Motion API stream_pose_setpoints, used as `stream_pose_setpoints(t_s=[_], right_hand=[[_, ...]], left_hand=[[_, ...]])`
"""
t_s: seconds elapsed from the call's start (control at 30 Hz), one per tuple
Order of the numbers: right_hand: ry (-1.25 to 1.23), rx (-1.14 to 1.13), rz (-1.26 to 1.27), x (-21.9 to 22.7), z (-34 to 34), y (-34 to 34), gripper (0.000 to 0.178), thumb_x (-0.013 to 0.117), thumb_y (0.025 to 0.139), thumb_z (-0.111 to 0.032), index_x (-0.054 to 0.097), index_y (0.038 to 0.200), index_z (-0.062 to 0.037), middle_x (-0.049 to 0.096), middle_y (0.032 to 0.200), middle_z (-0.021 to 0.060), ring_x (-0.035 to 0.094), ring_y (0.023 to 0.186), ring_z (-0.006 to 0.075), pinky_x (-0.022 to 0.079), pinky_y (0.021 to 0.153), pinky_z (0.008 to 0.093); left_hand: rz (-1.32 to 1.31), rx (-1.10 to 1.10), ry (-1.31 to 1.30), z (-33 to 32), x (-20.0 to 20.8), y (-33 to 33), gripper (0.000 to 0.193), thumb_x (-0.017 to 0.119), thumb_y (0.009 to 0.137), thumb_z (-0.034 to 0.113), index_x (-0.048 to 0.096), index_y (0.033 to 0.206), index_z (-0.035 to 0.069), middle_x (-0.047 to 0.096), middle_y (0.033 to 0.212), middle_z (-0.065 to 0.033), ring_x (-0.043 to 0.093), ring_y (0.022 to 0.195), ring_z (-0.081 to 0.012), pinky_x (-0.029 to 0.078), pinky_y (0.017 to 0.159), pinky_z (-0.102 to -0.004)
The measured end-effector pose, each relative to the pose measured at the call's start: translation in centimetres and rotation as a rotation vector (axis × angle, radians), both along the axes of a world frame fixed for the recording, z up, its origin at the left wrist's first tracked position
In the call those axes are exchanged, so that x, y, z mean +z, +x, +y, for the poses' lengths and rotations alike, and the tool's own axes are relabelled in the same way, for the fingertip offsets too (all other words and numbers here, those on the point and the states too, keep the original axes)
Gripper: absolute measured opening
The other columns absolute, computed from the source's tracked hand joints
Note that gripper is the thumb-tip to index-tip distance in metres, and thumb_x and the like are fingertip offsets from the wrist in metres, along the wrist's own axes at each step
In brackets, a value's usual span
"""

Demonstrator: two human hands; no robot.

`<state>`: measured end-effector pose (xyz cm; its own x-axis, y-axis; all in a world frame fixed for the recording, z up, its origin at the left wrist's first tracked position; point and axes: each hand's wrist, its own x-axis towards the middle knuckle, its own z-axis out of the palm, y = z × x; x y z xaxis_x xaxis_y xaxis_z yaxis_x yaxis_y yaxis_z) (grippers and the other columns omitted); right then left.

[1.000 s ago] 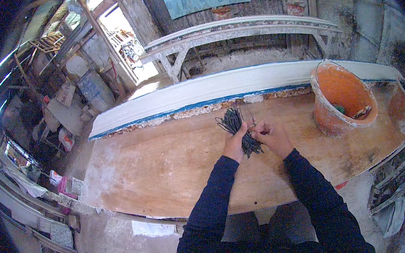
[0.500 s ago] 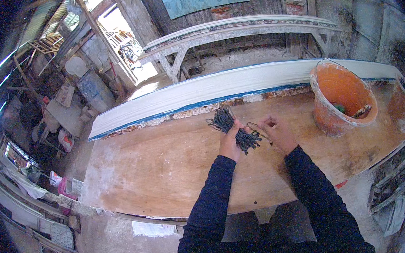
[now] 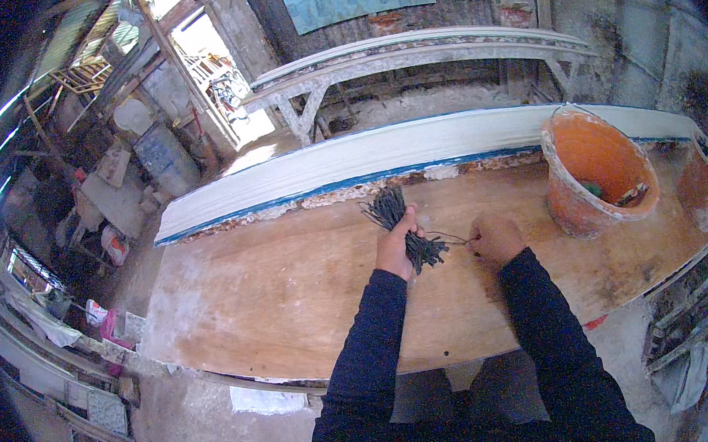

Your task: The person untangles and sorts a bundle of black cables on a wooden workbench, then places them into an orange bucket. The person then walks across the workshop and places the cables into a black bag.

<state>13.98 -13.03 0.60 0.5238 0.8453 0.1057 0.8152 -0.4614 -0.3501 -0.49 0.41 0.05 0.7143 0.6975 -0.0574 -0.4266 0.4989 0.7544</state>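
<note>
My left hand (image 3: 398,244) is wrapped round a bundle of short dark wires (image 3: 387,210), held above the wooden board. The strands fan out at the far end and stick out below the fingers at the near end. To the right of it, my right hand (image 3: 497,240) is closed, its fingertips pinching a thin dark wire (image 3: 452,238) that stretches across from the bundle. Both hands hover over the middle of the brown plywood tabletop (image 3: 294,302).
An orange bucket (image 3: 590,171) crusted with white stands at the right, a small green thing inside. A long white moulding (image 3: 348,158) with a blue edge runs along the table's far side. Behind it is a whitened bench (image 3: 407,58). A blue barrel (image 3: 166,159) stands back left.
My right hand has drawn slightly right and turned, pulling the wire straighter from the bundle. The left hand with the bundle has shifted slightly left.
</note>
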Motion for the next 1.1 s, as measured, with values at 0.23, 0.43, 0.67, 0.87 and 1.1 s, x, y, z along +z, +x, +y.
stream_pose_setpoints(t_s=[0.23, 0.43, 0.67, 0.87, 1.1], right_hand=[[0.308, 0.004, 0.090, 0.3, 0.8, -1.0, 0.016, 0.066, 0.068, -0.021, 0.062, 0.070, -0.0049, 0.062, 0.069, 0.0119, 0.061, 0.063, 0.0248, 0.047, 0.058, 0.0346], [0.455, 0.134, 0.197, 1.3, 0.8, -1.6, 0.017, 0.065, 0.073, -0.018, 0.060, 0.075, -0.0021, 0.061, 0.069, 0.0106, 0.058, 0.061, 0.0192, 0.045, 0.056, 0.0305], [0.612, 0.173, 0.257, 0.3, 1.2, -1.3, 0.012, 0.063, 0.077, -0.015, 0.062, 0.080, -0.0032, 0.060, 0.067, 0.0081, 0.056, 0.059, 0.0162, 0.045, 0.057, 0.0284], [0.584, 0.274, 0.339, 0.2, 1.8, -1.0, 0.014, 0.062, 0.078, -0.014, 0.060, 0.088, -0.0045, 0.061, 0.079, 0.0054, 0.056, 0.068, 0.0134, 0.045, 0.061, 0.0271], [0.495, 0.367, 0.712, -4.6, 2.7, 1.1, 0.012, 0.057, 0.084, -0.016, 0.058, 0.090, -0.0064, 0.056, 0.087, 0.0006, 0.051, 0.080, 0.0109, 0.043, 0.071, 0.0253]], left_hand=[[0.469, 0.200, 0.731, -0.3, -1.4, 0.4, 0.045, 0.066, 0.077, 0.027, 0.050, 0.109, 0.000, 0.057, 0.092, -0.0070, 0.055, 0.083, -0.0199, 0.041, 0.079, -0.0297], [0.592, 0.656, 1.343, -1.3, -1.2, 0.6, 0.057, 0.070, 0.072, 0.032, 0.046, 0.114, 0.002, 0.052, 0.108, -0.0152, 0.047, 0.105, -0.0262, 0.029, 0.096, -0.0371], [0.490, 0.119, 0.855, -0.6, -0.2, 0.1, 0.048, 0.071, 0.072, 0.034, 0.053, 0.103, 0.003, 0.059, 0.099, -0.0115, 0.055, 0.095, -0.0206, 0.041, 0.084, -0.0314], [0.506, 0.173, 0.782, -0.6, 0.7, -0.5, 0.048, 0.070, 0.073, 0.031, 0.053, 0.106, 0.001, 0.061, 0.097, -0.0092, 0.057, 0.090, -0.0169, 0.043, 0.081, -0.0299], [0.348, 0.198, 0.677, 1.0, -1.4, -0.1, 0.046, 0.067, 0.074, 0.023, 0.050, 0.112, 0.002, 0.057, 0.106, -0.0070, 0.053, 0.094, -0.0188, 0.045, 0.082, -0.0328]])
